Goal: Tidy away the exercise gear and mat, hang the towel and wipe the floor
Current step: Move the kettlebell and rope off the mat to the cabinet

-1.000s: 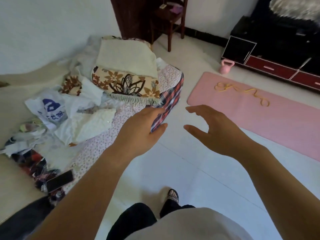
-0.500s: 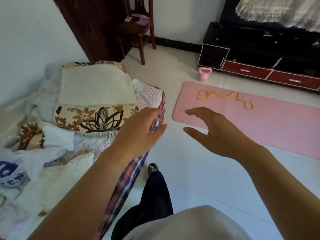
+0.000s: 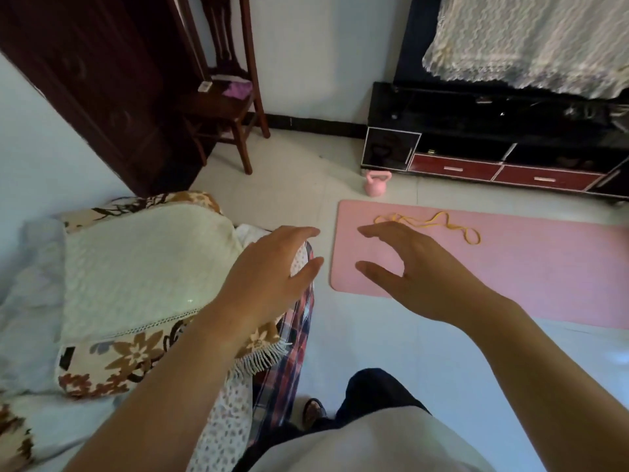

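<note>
Both hands reach out, left hand [image 3: 272,270] and right hand [image 3: 418,277], fingers spread wide, holding nothing, above the pink mat [image 3: 510,267].

Home bedroom or living room: bed [image 3: 143,267] piled with blankets, wooden chair [image 3: 224,110], black TV cabinet [image 3: 493,137], tiled floor [image 3: 374,335], pink exercise mat [image 3: 510,267].

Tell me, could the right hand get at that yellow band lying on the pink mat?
Probably yes. The right hand is open and empty, and the yellow band lies uncovered on the pink mat, though the person would likely need to stoop.
</note>
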Action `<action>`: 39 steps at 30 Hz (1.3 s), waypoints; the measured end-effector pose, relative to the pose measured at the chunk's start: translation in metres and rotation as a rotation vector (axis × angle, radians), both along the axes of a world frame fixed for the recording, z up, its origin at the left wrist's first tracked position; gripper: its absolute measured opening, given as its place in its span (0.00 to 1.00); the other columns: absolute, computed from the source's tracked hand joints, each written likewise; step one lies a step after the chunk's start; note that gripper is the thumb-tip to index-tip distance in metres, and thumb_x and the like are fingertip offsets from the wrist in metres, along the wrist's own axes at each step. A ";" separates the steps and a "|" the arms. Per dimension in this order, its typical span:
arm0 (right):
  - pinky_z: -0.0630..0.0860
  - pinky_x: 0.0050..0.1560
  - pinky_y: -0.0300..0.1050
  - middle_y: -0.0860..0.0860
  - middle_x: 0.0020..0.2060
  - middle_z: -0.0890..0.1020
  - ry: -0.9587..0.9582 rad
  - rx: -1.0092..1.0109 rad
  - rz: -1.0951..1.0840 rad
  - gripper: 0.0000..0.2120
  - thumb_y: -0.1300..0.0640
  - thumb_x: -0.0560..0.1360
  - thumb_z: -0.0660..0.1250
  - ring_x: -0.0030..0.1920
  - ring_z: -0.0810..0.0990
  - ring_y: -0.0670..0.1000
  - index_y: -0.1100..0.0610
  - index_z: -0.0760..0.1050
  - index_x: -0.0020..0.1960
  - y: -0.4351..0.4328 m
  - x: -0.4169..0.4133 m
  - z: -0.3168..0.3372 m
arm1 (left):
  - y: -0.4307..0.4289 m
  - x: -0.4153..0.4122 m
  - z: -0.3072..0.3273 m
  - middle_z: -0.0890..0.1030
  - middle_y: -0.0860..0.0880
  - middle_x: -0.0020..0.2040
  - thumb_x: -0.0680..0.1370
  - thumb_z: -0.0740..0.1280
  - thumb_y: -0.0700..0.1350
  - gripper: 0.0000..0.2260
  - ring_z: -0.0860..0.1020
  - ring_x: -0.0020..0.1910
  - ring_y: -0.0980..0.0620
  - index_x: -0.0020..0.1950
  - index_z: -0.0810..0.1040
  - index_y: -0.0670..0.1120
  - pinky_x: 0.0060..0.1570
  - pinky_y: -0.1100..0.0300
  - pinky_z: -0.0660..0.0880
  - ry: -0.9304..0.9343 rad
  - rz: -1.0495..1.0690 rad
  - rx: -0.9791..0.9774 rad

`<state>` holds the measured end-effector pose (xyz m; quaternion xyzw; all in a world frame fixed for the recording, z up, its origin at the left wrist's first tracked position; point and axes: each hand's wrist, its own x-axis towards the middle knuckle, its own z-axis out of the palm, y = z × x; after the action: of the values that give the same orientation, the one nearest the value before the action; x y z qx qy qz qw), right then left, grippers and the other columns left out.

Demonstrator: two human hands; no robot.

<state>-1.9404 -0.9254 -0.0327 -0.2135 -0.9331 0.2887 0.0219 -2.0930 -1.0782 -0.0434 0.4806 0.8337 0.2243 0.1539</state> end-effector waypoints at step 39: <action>0.66 0.59 0.39 0.40 0.69 0.67 -0.107 -0.103 -0.196 0.25 0.41 0.75 0.61 0.55 0.70 0.41 0.44 0.63 0.70 0.451 -0.312 -0.031 | 0.474 -0.335 -0.031 0.68 0.57 0.69 0.78 0.59 0.56 0.21 0.68 0.66 0.56 0.71 0.64 0.56 0.64 0.56 0.68 -0.019 -0.138 -0.091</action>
<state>-2.2525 -0.4746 -0.0637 -0.3196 -0.8914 0.3211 -0.0111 -2.4277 -0.6037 -0.0744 0.5271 0.8064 0.1797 0.1987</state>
